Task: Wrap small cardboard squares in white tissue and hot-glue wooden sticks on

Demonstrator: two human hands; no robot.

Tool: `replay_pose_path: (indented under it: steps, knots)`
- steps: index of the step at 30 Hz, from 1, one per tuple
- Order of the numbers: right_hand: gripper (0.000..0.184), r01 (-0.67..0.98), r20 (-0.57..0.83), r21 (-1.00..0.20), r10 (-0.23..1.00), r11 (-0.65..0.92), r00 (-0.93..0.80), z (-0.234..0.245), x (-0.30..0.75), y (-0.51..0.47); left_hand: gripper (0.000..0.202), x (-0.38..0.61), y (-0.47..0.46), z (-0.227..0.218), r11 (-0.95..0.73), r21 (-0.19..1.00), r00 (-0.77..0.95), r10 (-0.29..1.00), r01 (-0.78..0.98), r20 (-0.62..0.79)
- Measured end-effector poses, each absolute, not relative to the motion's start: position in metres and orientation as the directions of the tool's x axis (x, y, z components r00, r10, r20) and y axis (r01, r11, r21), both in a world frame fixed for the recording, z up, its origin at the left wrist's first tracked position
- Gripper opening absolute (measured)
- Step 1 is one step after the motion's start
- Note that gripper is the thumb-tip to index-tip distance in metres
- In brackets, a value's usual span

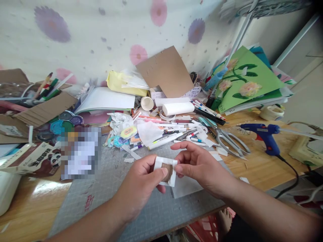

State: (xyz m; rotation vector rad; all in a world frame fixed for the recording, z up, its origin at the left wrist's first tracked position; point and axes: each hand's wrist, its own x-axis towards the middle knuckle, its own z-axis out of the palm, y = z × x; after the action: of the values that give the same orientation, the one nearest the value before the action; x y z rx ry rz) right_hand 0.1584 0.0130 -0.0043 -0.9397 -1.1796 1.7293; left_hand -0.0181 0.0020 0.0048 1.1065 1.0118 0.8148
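Between my hands is a small square of brown cardboard with white paper edges. My left hand grips it, the thumb lying flat across the brown middle and the other fingers behind it. At its right edge, the thumb and fingertips of my right hand pinch the white border, with the index finger lifted. A sheet of white paper lies on the grey cutting mat beneath my hands.
Pens and paper scraps are heaped behind my hands. Scissors and a blue glue gun with its cord lie to the right. A cardboard box, paint pots and a panda-print carton stand at left.
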Motion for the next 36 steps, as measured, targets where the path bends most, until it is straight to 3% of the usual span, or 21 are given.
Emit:
replay_pose_path:
  steps: [8,15,21,28,36]
  knots:
    - [0.037,-0.153,-0.110,-0.974,0.944,-0.164,-0.312,-0.011,0.147,0.014,0.014,-0.020,0.001,-0.002,0.226,0.973,0.306,0.923,0.052,-0.231]
    - [0.046,-0.332,-0.116,-0.914,0.934,-0.234,-0.338,-0.011,0.144,0.011,0.009,-0.019,0.000,-0.003,0.246,0.969,0.258,0.937,-0.016,-0.234]
    - [0.037,-0.203,-0.082,-0.968,0.952,-0.147,-0.296,-0.015,0.143,0.012,0.011,-0.019,-0.001,-0.005,0.213,0.976,0.259,0.942,0.035,-0.214]
    - [0.035,-0.255,-0.085,-0.952,0.945,-0.171,-0.317,-0.015,0.145,0.010,0.010,-0.017,-0.001,-0.007,0.220,0.974,0.233,0.951,-0.057,-0.201]
    - [0.033,-0.138,-0.072,-0.983,0.950,-0.119,-0.304,-0.013,0.148,0.014,0.014,-0.016,-0.001,-0.003,0.323,0.926,0.311,0.916,-0.194,-0.254]
